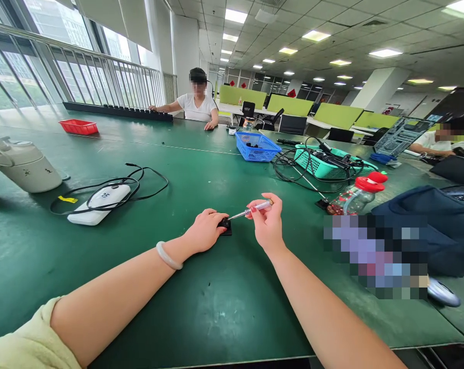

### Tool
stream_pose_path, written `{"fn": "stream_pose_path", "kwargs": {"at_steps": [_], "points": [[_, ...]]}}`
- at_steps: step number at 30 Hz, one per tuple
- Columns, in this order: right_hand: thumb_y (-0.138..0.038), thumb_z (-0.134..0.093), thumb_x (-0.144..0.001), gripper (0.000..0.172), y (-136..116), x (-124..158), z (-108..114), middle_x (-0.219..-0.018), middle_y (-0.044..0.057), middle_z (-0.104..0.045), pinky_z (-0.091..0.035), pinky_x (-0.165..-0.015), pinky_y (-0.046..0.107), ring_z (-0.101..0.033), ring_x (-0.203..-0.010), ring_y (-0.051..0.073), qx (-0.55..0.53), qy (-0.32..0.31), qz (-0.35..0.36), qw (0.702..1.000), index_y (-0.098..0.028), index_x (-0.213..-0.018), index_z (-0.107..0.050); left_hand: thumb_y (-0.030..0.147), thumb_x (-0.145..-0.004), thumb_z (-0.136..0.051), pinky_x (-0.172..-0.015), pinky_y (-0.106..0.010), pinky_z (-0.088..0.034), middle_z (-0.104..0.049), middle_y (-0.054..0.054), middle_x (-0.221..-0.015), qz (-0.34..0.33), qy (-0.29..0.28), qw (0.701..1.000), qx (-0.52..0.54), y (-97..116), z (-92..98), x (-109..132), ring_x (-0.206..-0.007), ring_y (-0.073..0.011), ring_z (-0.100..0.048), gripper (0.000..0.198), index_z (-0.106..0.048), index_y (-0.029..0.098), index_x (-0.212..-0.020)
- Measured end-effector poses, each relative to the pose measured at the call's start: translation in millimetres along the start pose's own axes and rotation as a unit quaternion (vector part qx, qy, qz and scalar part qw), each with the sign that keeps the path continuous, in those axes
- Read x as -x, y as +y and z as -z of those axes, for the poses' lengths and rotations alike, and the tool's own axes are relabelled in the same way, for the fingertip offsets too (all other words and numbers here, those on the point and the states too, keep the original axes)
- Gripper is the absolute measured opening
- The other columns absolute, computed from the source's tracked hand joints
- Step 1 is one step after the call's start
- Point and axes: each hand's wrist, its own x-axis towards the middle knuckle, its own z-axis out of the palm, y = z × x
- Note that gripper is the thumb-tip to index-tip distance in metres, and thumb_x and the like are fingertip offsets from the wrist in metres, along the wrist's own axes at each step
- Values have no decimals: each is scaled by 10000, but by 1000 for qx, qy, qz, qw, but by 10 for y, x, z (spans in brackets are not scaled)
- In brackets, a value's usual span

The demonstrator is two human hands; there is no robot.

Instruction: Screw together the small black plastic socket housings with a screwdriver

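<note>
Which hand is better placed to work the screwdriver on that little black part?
Probably the right hand: it grips the screwdriver, whose tip points at the small black part. The left hand is occupied, holding that part at the table.

Smooth table (pixel 216 292) with a glossy sheen, screwdriver (pixel 249 210) of shiny metal and clear-looking plastic, dark plastic-looking block (pixel 226 226), smooth polished bracelet (pixel 166 257), glossy plastic tray (pixel 78 128), plastic basket (pixel 258 153), smooth plastic-looking device (pixel 92 215), matt cloth bag (pixel 447 241), transparent bottle (pixel 350 200) with glossy plastic lid (pixel 368 184)
</note>
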Motion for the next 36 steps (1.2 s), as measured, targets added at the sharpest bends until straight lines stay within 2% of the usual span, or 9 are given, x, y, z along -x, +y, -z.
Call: {"fn": "stream_pose_path", "kwargs": {"at_steps": [7,12,23,31,36], "points": [[-290,-512,-928,266,2,14,32,-908,10,-628,-565,-718,356,-630,-703,138,51,-29,62,996,-282,-1154,-371,326,-913,-456,-1117,-485,-362,-619,-64,-1276,-15,11,1000,-1,-13,-20,-10,-1271,-280,-437,398,-540,246,-1293],[-290,-516,-926,256,15,-1,51,-906,5,-636,-574,-705,339,-639,-696,132,42,-21,49,998,-280,-1137,-372,324,-912,-450,-1117,-493,-360,-615,-73,-1281,-14,8,1000,2,-15,-24,-14,-1268,-282,-435,402,-541,235,-1294],[-265,-523,-913,242,-27,9,58,-905,19,-663,-567,-757,375,-652,-736,153,86,-47,31,995,-268,-1122,-401,321,-917,-454,-1128,-487,-349,-616,-69,-1282,-6,0,1000,3,31,6,-18,-1279,-280,-427,394,-547,233,-1289],[-251,-523,-906,239,-63,9,78,-885,15,-655,-562,-759,372,-643,-738,155,103,-41,52,992,-270,-1111,-402,325,-916,-446,-1122,-501,-360,-615,-68,-1283,-2,-1,1000,-2,37,1,-15,-1278,-284,-431,395,-543,243,-1290],[-252,-544,-887,242,-53,-13,92,-867,6,-671,-550,-756,367,-647,-730,152,101,-41,21,994,-264,-1091,-414,323,-918,-416,-1132,-494,-352,-605,-67,-1300,1,-10,1000,11,26,9,-29,-1292,-278,-416,418,-533,236,-1309]]}}
